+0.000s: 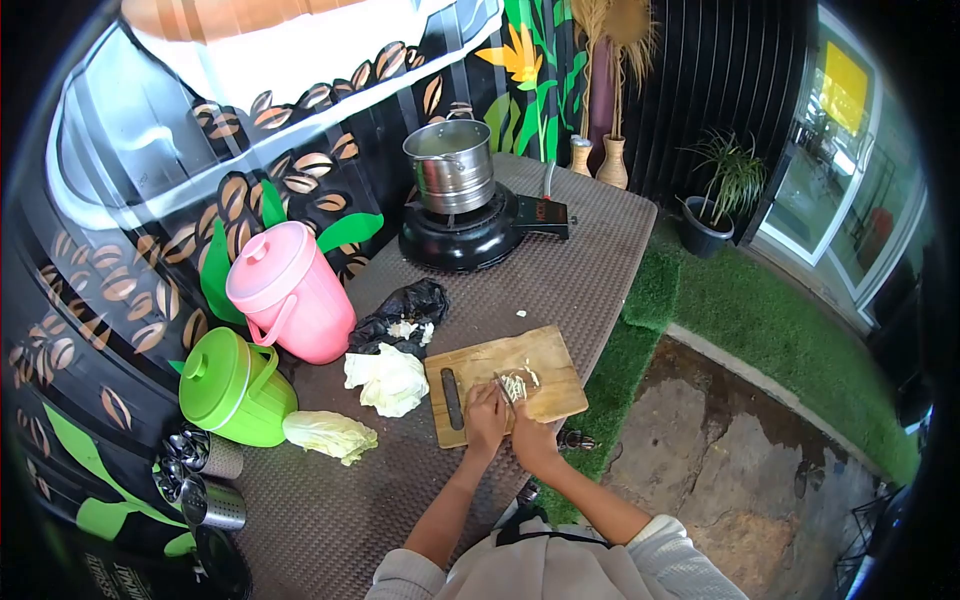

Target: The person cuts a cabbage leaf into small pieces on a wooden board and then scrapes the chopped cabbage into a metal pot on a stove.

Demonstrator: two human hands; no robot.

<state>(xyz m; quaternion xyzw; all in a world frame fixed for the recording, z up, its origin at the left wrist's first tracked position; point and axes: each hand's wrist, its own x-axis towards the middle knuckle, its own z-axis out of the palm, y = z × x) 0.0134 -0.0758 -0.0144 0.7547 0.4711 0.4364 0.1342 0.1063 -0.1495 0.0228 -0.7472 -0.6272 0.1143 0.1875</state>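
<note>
On the wooden cutting board (562,375) lies a small heap of pale chopped pieces (514,386), perhaps garlic, with a few bits scattered beyond it. My right hand (532,442) is closed at the board's near edge around a knife (506,391); its handle is hidden in the fist and only a bit of thin blade shows. Just left of the blade, my left hand (486,416) rests on the board with fingers drawn together, and what they press on is hidden. A white cabbage (388,381) sits left of the board, and a napa cabbage (330,436) is nearer me.
A steel pot (449,168) stands on a black portable stove (462,236) at the back. Along the wall are a pink jug (292,290), a green jug (232,388) and steel utensil holders (213,503). A black plastic bag (415,303) lies behind the cabbage. The table edge (612,318) runs along the right.
</note>
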